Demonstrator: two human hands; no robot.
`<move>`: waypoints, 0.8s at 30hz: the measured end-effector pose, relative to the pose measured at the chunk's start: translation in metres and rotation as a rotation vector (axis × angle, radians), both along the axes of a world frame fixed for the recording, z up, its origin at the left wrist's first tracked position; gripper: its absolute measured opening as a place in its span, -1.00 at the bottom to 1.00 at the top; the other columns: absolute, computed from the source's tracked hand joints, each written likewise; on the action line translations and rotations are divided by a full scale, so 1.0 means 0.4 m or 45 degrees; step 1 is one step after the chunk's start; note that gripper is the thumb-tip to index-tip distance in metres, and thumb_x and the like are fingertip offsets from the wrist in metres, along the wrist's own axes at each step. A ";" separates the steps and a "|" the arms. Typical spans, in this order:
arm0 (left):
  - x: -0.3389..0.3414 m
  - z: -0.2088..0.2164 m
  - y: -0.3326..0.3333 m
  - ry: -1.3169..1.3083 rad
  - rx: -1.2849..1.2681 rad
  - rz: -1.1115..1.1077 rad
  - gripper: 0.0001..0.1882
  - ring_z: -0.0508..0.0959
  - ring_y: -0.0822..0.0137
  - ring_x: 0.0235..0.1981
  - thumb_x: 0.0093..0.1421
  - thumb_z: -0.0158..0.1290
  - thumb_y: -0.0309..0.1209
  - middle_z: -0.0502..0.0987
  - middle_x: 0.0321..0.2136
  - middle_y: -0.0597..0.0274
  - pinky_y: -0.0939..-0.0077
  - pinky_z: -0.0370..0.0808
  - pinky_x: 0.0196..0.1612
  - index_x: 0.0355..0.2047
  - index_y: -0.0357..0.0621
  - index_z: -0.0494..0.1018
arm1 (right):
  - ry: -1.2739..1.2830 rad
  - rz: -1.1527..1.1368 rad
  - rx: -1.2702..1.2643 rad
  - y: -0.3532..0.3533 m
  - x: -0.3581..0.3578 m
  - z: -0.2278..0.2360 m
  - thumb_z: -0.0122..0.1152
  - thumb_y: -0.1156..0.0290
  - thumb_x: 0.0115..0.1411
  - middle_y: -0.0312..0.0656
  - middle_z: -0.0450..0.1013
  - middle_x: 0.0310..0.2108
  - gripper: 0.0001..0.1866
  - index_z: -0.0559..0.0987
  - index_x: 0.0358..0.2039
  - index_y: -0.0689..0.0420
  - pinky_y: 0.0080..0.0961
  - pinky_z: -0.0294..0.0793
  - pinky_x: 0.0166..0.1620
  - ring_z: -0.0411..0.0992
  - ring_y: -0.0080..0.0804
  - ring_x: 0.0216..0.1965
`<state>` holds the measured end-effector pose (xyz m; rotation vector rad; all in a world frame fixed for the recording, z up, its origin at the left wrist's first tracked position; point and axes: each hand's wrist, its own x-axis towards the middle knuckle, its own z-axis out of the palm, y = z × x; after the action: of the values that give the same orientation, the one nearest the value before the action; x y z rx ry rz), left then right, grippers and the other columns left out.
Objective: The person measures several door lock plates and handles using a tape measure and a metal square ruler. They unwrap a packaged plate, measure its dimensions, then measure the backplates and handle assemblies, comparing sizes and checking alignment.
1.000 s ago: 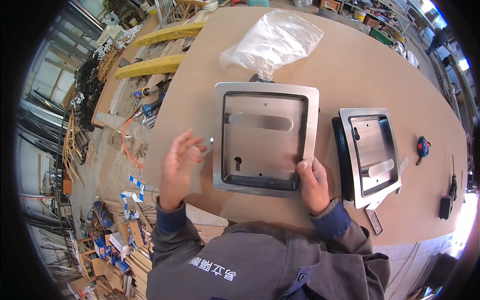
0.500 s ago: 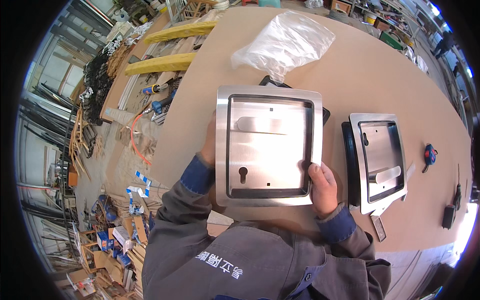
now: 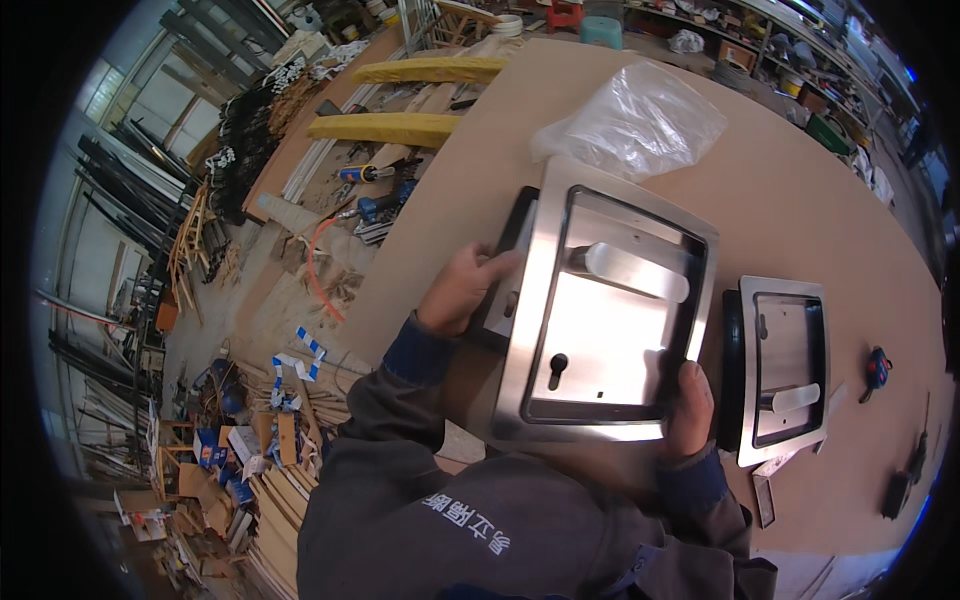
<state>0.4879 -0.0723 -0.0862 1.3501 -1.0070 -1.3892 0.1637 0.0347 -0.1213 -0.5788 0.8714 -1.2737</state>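
A brushed-steel lock plate point(image 3: 620, 320) with a lever handle point(image 3: 635, 272), a keyhole and a raised square rim is tilted up before me. My right hand point(image 3: 690, 410) grips its lower right edge, thumb on the front and fingers hidden behind. Partly covered by this plate is a black-framed plate point(image 3: 520, 215) with a pale inner face. My left hand point(image 3: 462, 290) is closed at its left edge, thumb over the face, away from the front plate's rim. To the right, a second steel lever-handle plate point(image 3: 790, 350) with a black backing rests on the brown tabletop point(image 3: 640, 520).
A crumpled clear plastic bag point(image 3: 645, 120) lies beyond the plates. On the right are a blue tape measure point(image 3: 877, 372), a black tool point(image 3: 905, 480) and a small metal piece point(image 3: 765, 495). Yellow-wrapped beams point(image 3: 390, 128) and a blue power tool point(image 3: 385, 205) lie off to the left.
The front plate has tilted and turned clockwise, its lever now swung out at an angle. My left hand has moved from its edge to the black-framed plate behind. The view has shifted.
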 end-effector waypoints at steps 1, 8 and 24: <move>0.013 0.001 0.013 -0.032 0.048 0.114 -0.52 0.61 0.36 -0.42 0.35 0.21 -0.16 0.58 -0.28 0.03 0.50 0.57 -0.41 -0.06 -0.41 0.43 | -0.012 -0.013 -0.001 -0.002 -0.007 -0.013 0.14 0.12 0.46 -0.17 0.58 -0.04 -0.56 0.55 0.05 0.27 -0.44 0.41 0.14 0.50 -0.40 -0.01; 0.236 -0.053 0.055 1.098 -0.160 0.291 -0.59 0.48 0.41 -0.50 0.50 -0.05 -0.19 0.47 -0.40 0.28 0.51 0.48 -0.48 0.10 -0.32 0.37 | 0.030 -0.064 0.092 -0.007 -0.008 -0.031 0.09 0.12 0.49 -0.19 0.57 -0.07 -0.58 0.57 0.03 0.27 -0.44 0.40 0.13 0.49 -0.42 -0.03; 0.212 -0.066 0.041 1.587 -0.373 -0.747 -0.38 0.49 0.27 -0.46 0.53 -0.22 -0.07 0.39 -0.29 0.12 0.42 0.53 -0.46 0.31 -0.40 0.16 | 0.538 0.123 -0.064 -0.020 0.042 0.020 0.04 0.15 0.48 -0.47 0.20 -0.43 -0.67 0.42 -0.34 0.12 -0.59 0.08 -0.31 0.10 -0.67 -0.36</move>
<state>0.5726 -0.0559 -0.1126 -0.1874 -0.6546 -1.9622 0.1806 0.0265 -0.1134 -0.9403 1.1454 -1.1048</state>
